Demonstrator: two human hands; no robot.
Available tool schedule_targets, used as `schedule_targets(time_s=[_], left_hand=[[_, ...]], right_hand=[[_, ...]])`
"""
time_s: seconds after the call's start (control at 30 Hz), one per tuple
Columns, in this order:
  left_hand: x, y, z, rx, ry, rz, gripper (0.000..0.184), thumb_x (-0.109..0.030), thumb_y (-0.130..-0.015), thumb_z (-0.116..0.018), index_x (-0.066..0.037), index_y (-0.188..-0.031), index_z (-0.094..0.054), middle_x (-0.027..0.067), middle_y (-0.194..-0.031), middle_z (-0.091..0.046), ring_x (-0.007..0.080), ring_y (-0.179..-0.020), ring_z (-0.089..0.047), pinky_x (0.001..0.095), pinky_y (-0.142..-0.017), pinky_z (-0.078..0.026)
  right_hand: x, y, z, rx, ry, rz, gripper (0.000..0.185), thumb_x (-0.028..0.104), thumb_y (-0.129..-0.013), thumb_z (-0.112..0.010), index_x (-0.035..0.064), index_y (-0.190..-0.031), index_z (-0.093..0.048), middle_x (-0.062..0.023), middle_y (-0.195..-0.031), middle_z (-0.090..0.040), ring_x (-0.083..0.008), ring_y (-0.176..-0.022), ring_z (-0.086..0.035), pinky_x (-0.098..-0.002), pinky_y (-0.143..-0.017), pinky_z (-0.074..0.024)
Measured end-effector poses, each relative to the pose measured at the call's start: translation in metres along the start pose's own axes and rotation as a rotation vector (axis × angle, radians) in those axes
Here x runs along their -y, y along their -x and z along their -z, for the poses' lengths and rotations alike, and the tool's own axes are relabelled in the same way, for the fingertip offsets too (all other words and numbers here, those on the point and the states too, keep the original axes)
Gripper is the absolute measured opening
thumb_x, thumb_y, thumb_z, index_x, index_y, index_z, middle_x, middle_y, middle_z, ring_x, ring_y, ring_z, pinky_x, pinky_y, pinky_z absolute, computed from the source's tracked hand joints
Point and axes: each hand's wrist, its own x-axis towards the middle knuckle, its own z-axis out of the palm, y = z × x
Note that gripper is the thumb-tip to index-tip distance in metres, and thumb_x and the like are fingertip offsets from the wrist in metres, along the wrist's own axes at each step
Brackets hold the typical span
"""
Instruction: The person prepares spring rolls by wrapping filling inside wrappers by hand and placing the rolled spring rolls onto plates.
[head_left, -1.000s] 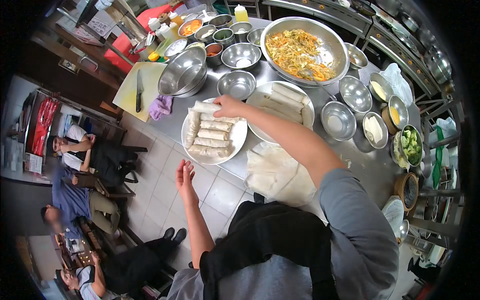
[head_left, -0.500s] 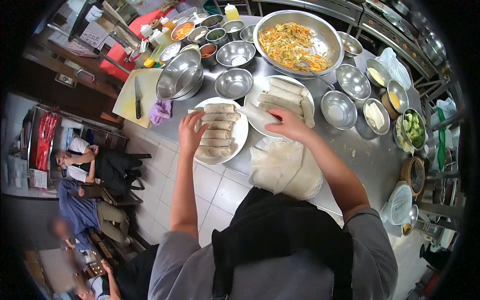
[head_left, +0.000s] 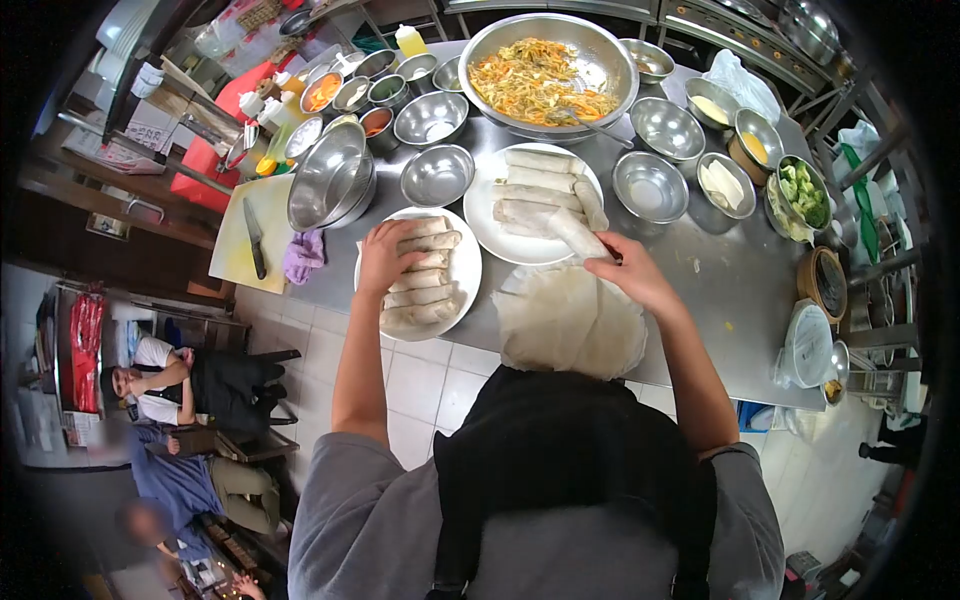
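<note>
My right hand (head_left: 632, 272) grips the near end of a pale wrapped roll (head_left: 578, 236), which is tilted over the front edge of the right plate (head_left: 483, 215). More rolls (head_left: 541, 177) lie on that plate. My left hand (head_left: 388, 256) rests with fingers apart on the upper left of several rolls (head_left: 424, 279) lined up on the left plate (head_left: 467, 285); its fingers touch them. A stack of thin wrapper sheets (head_left: 572, 320) lies at the table's front edge, just below my right hand.
A large steel bowl (head_left: 625, 95) of shredded filling stands behind the plates. Steel bowls (head_left: 650, 187) sit at the right. A knife (head_left: 254, 238) lies on a cutting board (head_left: 232, 225) at the left, beside a purple cloth (head_left: 303, 257). Seated people (head_left: 165, 375) are beyond the table.
My right hand has gone from the left plate to the right plate's front edge and holds a roll there. My left hand has come up from below onto the left plate's rolls.
</note>
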Motion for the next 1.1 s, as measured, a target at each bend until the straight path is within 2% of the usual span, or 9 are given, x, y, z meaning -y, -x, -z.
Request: schedule_targets(time_s=[0.1,0.2,0.37,0.6,0.7,0.77,0.87,1.0,1.1], left_hand=[[-0.004,0.011,0.011,-0.044,0.053,-0.015,0.054,-0.027,-0.066,-0.087,-0.017,-0.117,-0.072,0.0017,-0.121,-0.068,0.0285,-0.12,-0.056,0.0441,-0.103,-0.039],[-0.012,0.046,0.02,0.023,0.024,-0.018,0.05,-0.031,-0.067,-0.086,-0.017,-0.113,-0.073,0.0007,-0.118,-0.069,0.0269,-0.118,-0.057,0.0438,-0.104,-0.038],[-0.039,0.086,0.013,0.062,0.023,0.012,0.042,-0.031,-0.07,-0.086,-0.016,-0.107,-0.074,0.0001,-0.116,-0.07,0.0249,-0.118,-0.058,0.0432,-0.104,-0.038],[-0.02,0.088,0.026,-0.212,0.117,0.092,0.033,-0.022,-0.078,-0.081,-0.011,-0.108,-0.072,0.0052,-0.112,-0.071,0.0283,-0.107,-0.061,0.0419,-0.096,-0.043],[-0.011,0.09,0.04,-0.377,0.08,0.197,0.025,-0.014,-0.083,-0.076,-0.008,-0.107,-0.071,0.009,-0.109,-0.07,0.0306,-0.104,-0.062,0.041,-0.092,-0.046],[-0.004,0.09,0.049,-0.423,0.051,0.263,0.023,-0.01,-0.085,-0.073,-0.005,-0.107,-0.071,0.0112,-0.108,-0.07,0.0317,-0.104,-0.062,0.041,-0.093,-0.047],[0.018,0.097,0.047,-0.422,-0.072,0.318,0.024,-0.011,-0.086,-0.073,-0.005,-0.109,-0.071,0.0103,-0.106,-0.07,0.0296,-0.098,-0.064,0.0407,-0.09,-0.049],[0.032,0.102,0.026,-0.295,0.004,0.513,0.029,-0.012,-0.084,-0.074,-0.005,-0.112,-0.07,0.0106,-0.108,-0.07,0.0276,-0.091,-0.065,0.0404,-0.084,-0.052],[0.031,0.1,0.016,-0.303,0.043,0.533,0.038,-0.014,-0.084,-0.074,-0.002,-0.119,-0.066,0.0127,-0.107,-0.07,0.0261,-0.09,-0.066,0.0382,-0.081,-0.053]], right_hand=[[0.004,0.002,-0.005,-0.012,0.001,0.007,0.053,0.024,-0.086,-0.075,-0.0052,-0.128,-0.06,-0.0116,-0.111,-0.07,-0.0167,-0.098,-0.064,-0.031,-0.089,-0.0489],[0.012,0.0,-0.011,0.018,-0.023,-0.022,0.051,0.023,-0.087,-0.074,-0.0034,-0.128,-0.06,-0.0063,-0.11,-0.068,-0.0134,-0.098,-0.061,-0.0303,-0.088,-0.0488],[0.01,-0.018,-0.03,0.065,0.018,0.002,0.055,0.023,-0.085,-0.075,-0.0052,-0.129,-0.06,-0.0103,-0.111,-0.07,-0.0159,-0.097,-0.064,-0.0309,-0.088,-0.0496],[0.027,-0.059,-0.081,0.257,0.073,0.075,0.054,0.022,-0.084,-0.074,-0.002,-0.131,-0.06,-0.0113,-0.117,-0.068,-0.0185,-0.103,-0.064,-0.0334,-0.091,-0.0498],[0.029,-0.092,-0.121,0.339,0.175,0.261,0.052,0.022,-0.078,-0.075,-0.0001,-0.124,-0.064,-0.0185,-0.108,-0.07,-0.0272,-0.097,-0.068,-0.0367,-0.088,-0.0518],[0.035,-0.109,-0.149,0.359,0.262,0.322,0.054,0.023,-0.076,-0.075,0.0005,-0.123,-0.064,-0.0199,-0.113,-0.069,-0.0312,-0.102,-0.067,-0.039,-0.09,-0.0515],[0.04,-0.137,-0.186,0.373,0.383,0.398,0.056,0.021,-0.075,-0.075,0.0035,-0.126,-0.061,-0.0196,-0.117,-0.067,-0.0337,-0.107,-0.064,-0.0408,-0.094,-0.0502],[0.041,-0.165,-0.222,0.312,0.413,0.509,0.057,0.02,-0.075,-0.075,0.0059,-0.127,-0.056,-0.0177,-0.116,-0.067,-0.0353,-0.108,-0.063,-0.0434,-0.092,-0.0503],[0.049,-0.177,-0.235,0.359,0.509,0.422,0.056,0.019,-0.074,-0.075,0.0084,-0.125,-0.055,-0.0154,-0.111,-0.068,-0.0347,-0.108,-0.062,-0.0437,-0.093,-0.0487]])
